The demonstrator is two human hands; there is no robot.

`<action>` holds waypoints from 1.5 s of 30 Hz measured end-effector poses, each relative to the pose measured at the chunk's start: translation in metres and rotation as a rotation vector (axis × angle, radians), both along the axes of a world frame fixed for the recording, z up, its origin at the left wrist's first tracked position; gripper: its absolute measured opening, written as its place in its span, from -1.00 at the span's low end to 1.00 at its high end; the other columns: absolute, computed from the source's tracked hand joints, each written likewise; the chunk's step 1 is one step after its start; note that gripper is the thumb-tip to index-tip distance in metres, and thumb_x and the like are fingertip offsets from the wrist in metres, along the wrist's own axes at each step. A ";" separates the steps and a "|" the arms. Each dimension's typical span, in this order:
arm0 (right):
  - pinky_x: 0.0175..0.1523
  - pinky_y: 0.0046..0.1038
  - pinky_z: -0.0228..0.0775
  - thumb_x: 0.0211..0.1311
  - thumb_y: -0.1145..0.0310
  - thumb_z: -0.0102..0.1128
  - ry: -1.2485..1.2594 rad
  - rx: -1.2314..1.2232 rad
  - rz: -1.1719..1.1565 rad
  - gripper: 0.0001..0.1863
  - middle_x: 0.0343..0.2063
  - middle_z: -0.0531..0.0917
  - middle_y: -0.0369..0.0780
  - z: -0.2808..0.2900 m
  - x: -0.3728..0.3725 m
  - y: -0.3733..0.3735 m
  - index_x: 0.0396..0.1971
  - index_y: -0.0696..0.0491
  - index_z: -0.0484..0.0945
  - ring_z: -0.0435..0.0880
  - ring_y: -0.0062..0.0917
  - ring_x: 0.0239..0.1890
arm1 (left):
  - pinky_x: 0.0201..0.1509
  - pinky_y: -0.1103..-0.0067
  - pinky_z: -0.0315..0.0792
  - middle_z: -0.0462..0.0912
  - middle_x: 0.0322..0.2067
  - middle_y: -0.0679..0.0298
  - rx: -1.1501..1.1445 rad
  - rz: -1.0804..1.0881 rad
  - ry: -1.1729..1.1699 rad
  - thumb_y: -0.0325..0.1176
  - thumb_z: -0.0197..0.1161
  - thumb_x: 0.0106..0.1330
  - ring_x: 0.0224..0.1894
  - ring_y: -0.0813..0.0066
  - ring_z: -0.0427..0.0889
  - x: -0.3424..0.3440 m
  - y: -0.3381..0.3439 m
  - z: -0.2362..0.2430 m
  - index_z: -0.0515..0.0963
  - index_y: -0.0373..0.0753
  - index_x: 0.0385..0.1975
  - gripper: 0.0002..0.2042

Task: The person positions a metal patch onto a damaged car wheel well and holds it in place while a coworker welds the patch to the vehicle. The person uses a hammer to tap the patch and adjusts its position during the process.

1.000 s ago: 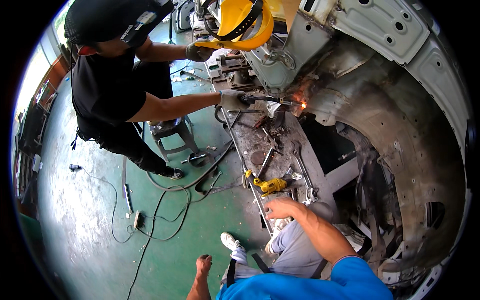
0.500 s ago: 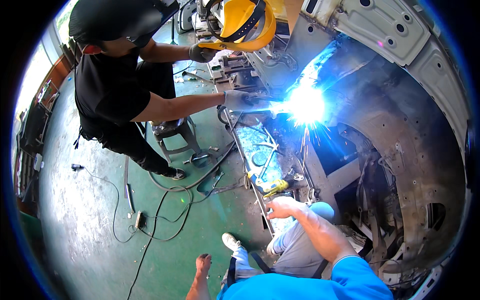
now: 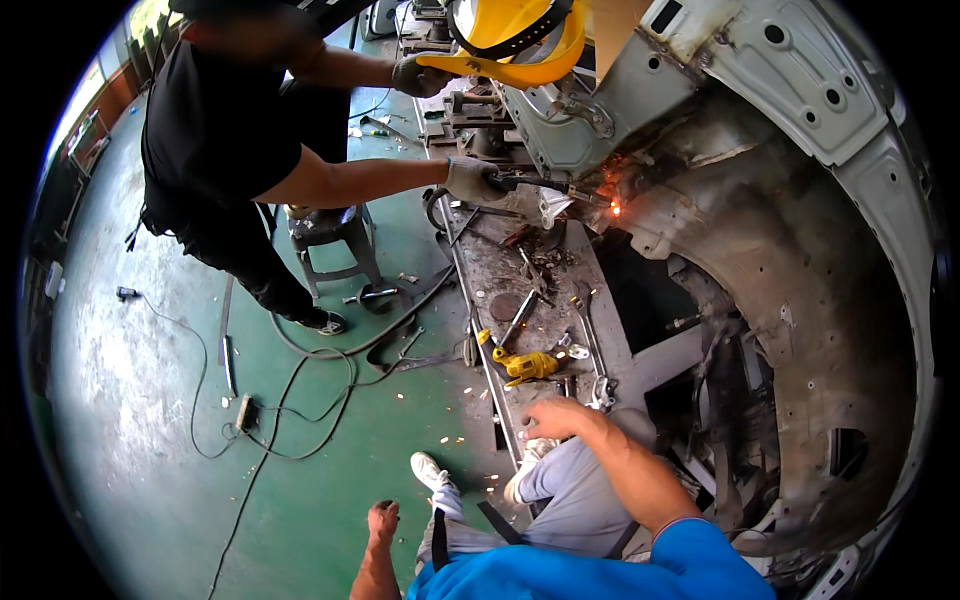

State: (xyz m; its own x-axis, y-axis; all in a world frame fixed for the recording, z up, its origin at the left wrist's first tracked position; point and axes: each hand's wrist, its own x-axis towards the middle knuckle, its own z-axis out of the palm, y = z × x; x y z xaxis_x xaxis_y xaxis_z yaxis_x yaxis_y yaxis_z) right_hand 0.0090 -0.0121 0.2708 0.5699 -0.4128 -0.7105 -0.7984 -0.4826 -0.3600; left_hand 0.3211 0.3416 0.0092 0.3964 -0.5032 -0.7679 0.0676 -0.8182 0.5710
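Observation:
My right hand point(image 3: 553, 417) hangs over my bent knee, its fingers loosely apart and nothing visible in them. Just beyond it lies a yellow power tool point(image 3: 528, 366) on the dirty metal frame bench point(image 3: 505, 290). Low over the green floor is my left hand point(image 3: 383, 520), curled closed; whatever it holds, if anything, is hidden. Across from me a person's gloved hand point(image 3: 470, 180) grips a welding torch point(image 3: 550, 186), its tip by a glowing orange spot point(image 3: 614, 209) on the car body panel point(image 3: 740, 230). That person's other glove holds a yellow welding mask point(image 3: 520, 62).
A wrench-like tool point(image 3: 592, 340) and small metal parts lie on the bench. A grey stool point(image 3: 335, 240) stands behind the person's leg. Cables point(image 3: 345, 400) loop over the green floor, near a small box point(image 3: 246, 412). The grey car body curves round on the right.
The bright blue welding arc and its sparks have gone out, leaving an orange glow. My view has shifted slightly; both my hands keep about the same pose.

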 end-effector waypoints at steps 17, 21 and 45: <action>0.08 -0.21 0.46 0.17 -0.02 0.23 0.085 0.035 -0.050 -0.45 -0.11 0.69 0.01 -0.013 -0.010 -0.003 0.05 0.04 0.59 0.65 -0.10 -0.01 | -0.35 0.50 0.57 0.71 -0.46 0.06 -0.046 0.084 -0.013 -0.26 0.20 0.13 -0.49 0.35 0.70 -0.012 0.029 -0.025 0.65 -0.47 -0.20 -0.62; 0.10 -0.22 0.45 0.17 -0.02 0.23 0.094 0.037 -0.051 -0.46 -0.08 0.68 -0.01 -0.011 -0.007 -0.004 0.05 0.03 0.59 0.64 -0.11 0.02 | -0.34 0.50 0.57 0.71 -0.46 0.06 -0.052 0.068 -0.028 -0.27 0.20 0.13 -0.48 0.36 0.70 -0.005 0.026 -0.023 0.65 -0.47 -0.19 -0.62; 0.08 -0.21 0.45 0.18 -0.01 0.23 0.003 0.021 -0.046 -0.47 -0.10 0.68 0.02 0.000 -0.011 -0.002 0.00 0.08 0.61 0.64 -0.10 -0.01 | -0.32 0.49 0.57 0.72 -0.43 0.07 -0.043 0.041 -0.035 -0.26 0.20 0.14 -0.47 0.33 0.70 -0.009 0.017 -0.020 0.63 -0.46 -0.16 -0.61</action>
